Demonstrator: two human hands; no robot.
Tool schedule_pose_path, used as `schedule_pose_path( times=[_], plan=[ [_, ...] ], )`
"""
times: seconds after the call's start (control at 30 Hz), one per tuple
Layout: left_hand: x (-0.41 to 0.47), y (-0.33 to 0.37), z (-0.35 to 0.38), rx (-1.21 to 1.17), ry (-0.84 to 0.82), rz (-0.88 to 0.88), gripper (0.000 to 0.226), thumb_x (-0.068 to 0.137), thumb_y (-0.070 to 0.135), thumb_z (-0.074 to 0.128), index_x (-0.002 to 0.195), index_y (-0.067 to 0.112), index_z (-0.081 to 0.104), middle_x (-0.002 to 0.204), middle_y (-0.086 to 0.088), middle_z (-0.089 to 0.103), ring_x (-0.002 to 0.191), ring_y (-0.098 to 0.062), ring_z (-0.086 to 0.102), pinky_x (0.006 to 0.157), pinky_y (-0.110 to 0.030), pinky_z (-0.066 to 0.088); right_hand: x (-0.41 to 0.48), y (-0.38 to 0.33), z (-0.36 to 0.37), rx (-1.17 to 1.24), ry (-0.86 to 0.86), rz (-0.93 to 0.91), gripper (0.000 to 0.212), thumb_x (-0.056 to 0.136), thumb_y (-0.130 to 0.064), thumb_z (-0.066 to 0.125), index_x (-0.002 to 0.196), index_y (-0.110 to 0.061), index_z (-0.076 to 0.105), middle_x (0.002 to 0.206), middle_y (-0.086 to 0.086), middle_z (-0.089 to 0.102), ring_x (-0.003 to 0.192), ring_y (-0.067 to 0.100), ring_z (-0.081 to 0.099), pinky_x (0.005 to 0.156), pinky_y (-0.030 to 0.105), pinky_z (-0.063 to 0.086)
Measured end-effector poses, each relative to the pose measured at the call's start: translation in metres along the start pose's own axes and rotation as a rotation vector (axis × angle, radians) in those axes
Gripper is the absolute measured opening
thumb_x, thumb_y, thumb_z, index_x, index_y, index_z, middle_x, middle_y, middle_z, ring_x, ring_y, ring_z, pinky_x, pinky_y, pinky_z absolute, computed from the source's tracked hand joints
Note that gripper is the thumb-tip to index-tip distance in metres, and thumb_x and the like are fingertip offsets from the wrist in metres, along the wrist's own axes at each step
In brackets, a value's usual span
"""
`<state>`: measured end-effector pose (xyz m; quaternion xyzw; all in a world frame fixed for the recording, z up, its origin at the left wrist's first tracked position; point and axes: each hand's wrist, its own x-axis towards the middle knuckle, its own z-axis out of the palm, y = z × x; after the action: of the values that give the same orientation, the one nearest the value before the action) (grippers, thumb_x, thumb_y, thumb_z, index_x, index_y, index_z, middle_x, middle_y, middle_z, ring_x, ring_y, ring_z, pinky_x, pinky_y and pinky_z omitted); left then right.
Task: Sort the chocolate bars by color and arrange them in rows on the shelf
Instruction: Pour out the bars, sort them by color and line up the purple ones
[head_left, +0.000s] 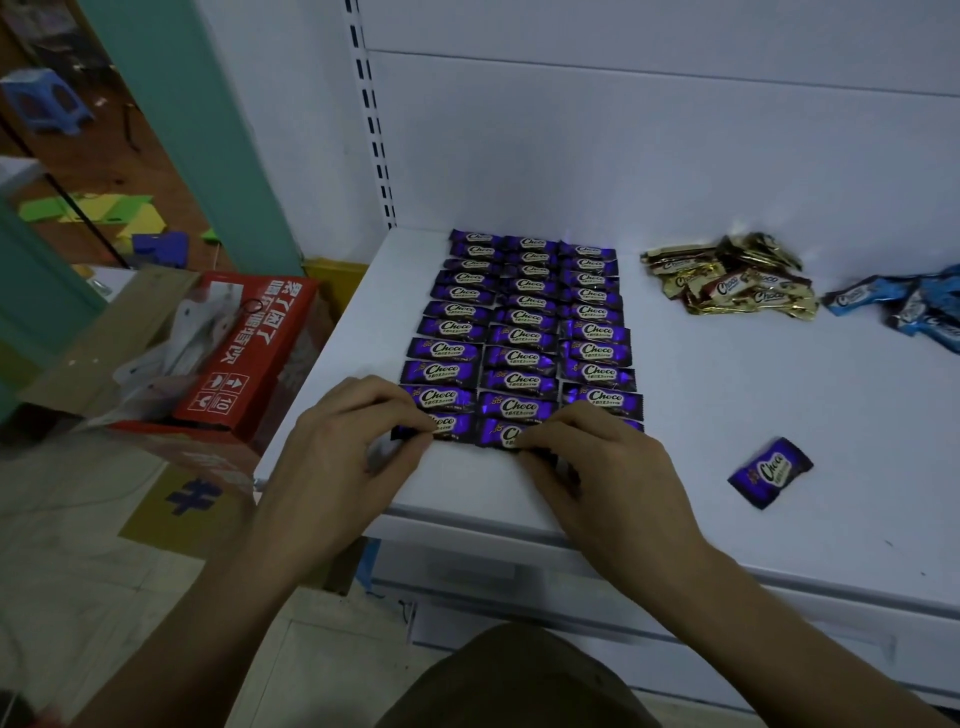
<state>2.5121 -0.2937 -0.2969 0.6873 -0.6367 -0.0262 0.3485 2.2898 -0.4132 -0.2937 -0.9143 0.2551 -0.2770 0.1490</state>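
Observation:
Purple chocolate bars (527, 322) lie in three neat columns on the white shelf (727, 395). My left hand (353, 441) pinches the left end of the nearest bar in the left column (451, 427). My right hand (597, 462) pinches the right end of the nearest bar in the middle column (501, 432) and hides the nearest bar of the right column. One loose purple bar (770, 472) lies tilted at the front right. A gold pile (737, 278) and a blue pile (909, 306) sit further back on the right.
A red carton (249, 353) in an open cardboard box stands on the floor left of the shelf. The slotted shelf upright (371, 119) and white back panel rise behind the bars. The shelf's front edge (467, 519) runs under my wrists.

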Motion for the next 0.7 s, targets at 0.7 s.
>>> schedule_pose_path(
  times=[0.7],
  plan=[
    [0.031,0.033,0.012,0.092,-0.062,0.176,0.040,0.088,0.046,0.055,0.108,0.016,0.071,0.109,0.002,0.063,0.106,-0.007,0.050,0.089,-0.011,0.038,-0.008,0.072,-0.091,-0.118,-0.099,0.046,0.027,0.091,-0.012,0.067,0.118,-0.018,0.068,0.104,-0.005,0.067,0.083,0.005,0.054,0.074,0.010,0.040]
  ],
)
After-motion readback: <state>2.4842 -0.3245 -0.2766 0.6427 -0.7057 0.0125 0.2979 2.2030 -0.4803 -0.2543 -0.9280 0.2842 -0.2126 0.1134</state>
